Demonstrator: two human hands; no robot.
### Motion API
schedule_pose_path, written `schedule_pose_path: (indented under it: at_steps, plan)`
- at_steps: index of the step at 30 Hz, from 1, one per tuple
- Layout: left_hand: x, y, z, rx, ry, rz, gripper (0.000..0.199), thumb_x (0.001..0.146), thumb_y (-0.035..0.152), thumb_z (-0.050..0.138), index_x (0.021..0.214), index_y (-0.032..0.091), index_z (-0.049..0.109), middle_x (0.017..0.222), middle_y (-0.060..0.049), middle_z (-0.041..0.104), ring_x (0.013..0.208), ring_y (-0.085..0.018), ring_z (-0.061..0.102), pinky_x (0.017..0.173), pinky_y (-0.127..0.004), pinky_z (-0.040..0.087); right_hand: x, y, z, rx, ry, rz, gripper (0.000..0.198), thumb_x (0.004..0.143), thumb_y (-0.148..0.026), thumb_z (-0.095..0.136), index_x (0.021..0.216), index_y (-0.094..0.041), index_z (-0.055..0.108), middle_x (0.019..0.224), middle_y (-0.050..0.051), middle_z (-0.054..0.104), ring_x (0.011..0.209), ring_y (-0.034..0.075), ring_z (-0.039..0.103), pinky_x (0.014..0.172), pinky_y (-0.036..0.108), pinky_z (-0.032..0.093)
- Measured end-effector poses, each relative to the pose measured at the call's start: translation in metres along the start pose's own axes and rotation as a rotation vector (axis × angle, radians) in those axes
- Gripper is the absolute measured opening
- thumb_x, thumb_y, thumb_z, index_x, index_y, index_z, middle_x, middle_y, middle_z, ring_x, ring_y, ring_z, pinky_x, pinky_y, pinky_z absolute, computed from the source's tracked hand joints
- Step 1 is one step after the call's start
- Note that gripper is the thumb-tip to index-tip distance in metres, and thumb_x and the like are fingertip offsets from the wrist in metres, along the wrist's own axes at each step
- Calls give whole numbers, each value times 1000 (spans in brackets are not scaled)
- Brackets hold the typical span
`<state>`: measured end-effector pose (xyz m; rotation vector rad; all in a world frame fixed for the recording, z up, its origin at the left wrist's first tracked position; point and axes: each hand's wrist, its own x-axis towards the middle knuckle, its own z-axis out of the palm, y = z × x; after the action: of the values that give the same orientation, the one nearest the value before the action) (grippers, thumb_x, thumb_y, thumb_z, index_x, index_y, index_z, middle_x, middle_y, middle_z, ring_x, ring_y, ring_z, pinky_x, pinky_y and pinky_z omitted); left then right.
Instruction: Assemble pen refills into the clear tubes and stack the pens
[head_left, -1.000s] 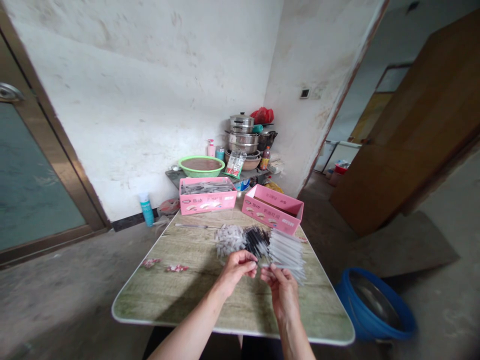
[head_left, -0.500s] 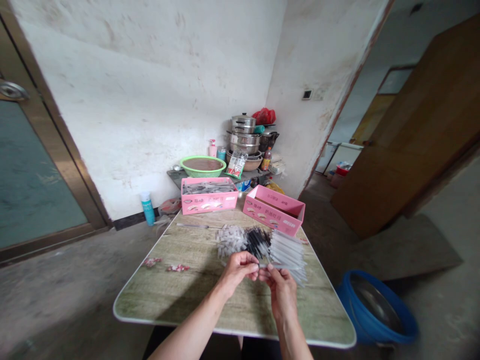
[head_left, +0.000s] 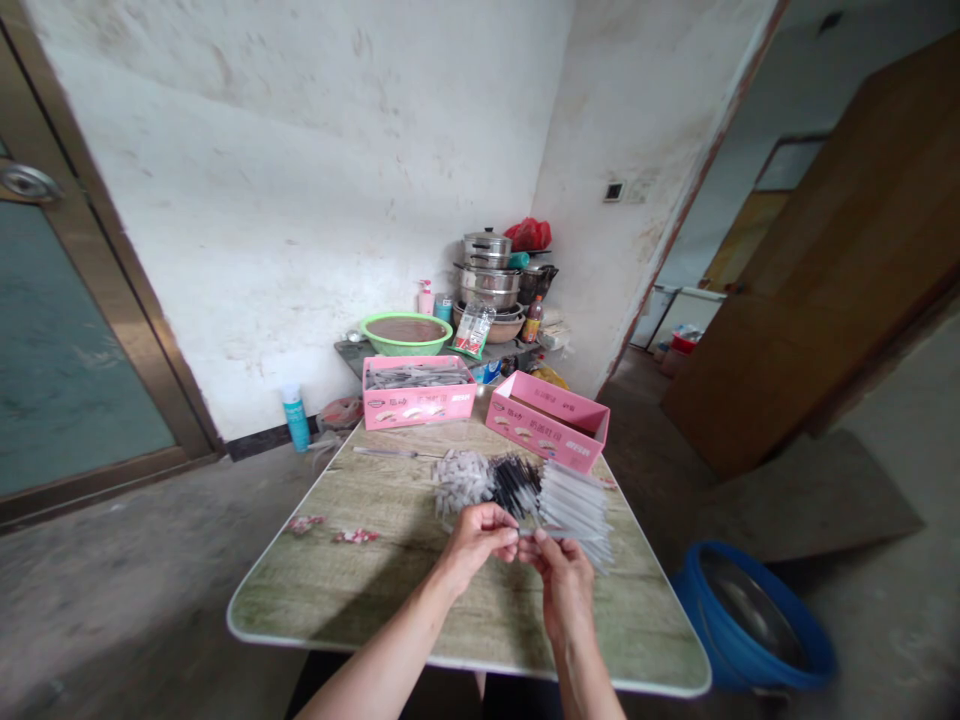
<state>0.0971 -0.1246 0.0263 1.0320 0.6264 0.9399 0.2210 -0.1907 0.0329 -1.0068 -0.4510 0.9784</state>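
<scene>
Space shrank over the last second between the left hand and the right hand, and then they hardly moved. Watching from far away, I saw both sets of fingertips pinched on one slim clear tube, held up above the table. The left thumb and finger were tight at its left end, and I could not tell if anything else was tucked in there. I took it to mean that the work now sat in one tiny spot and needed a steady pinch. The row of clear tubes lay close behind the right hand, so there was not much room that way. Black sticks lay just past the fingertips, with short white pieces beside them. The most room was on the left side and toward the near edge. At the back, the pink box of thin sticks and the other pink box made a low wall. The blue bucket stood lower down, past the right edge.
</scene>
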Motion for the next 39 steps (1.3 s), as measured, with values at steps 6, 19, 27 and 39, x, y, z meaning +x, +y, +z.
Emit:
schedule_pose_path:
  at_steps: [6,19,27,39]
  plan:
    - [0,-1,0,9,15,3,39,60,38,86,80,10,68,62,-5,68,52,-13,60,53,-26,50,0,0,0,-25,-8,-21,35,57,-34,90,67,-15,63,63,6,73,56,20,69,55,28,56]
    - [1,4,-1,-11,66,71,45,52,34,90,86,11,71,76,-5,69,60,-12,60,60,-23,48,3,6,-1,-19,6,0,34,56,-33,91,71,-14,67,61,3,71,55,18,67,50,26,55]
    - [1,-1,-3,87,26,31,46,71,53,75,89,11,66,59,-1,61,46,-10,52,44,-21,40,2,6,-1,-21,1,22,35,54,-34,91,66,-15,64,59,3,71,53,18,66,49,27,55]
    - [2,-7,-10,120,3,40,44,75,53,73,88,11,67,63,-2,61,49,-11,54,48,-23,43,1,9,1,-40,3,39,37,53,-36,92,64,-15,64,59,4,71,51,18,66,47,26,55]
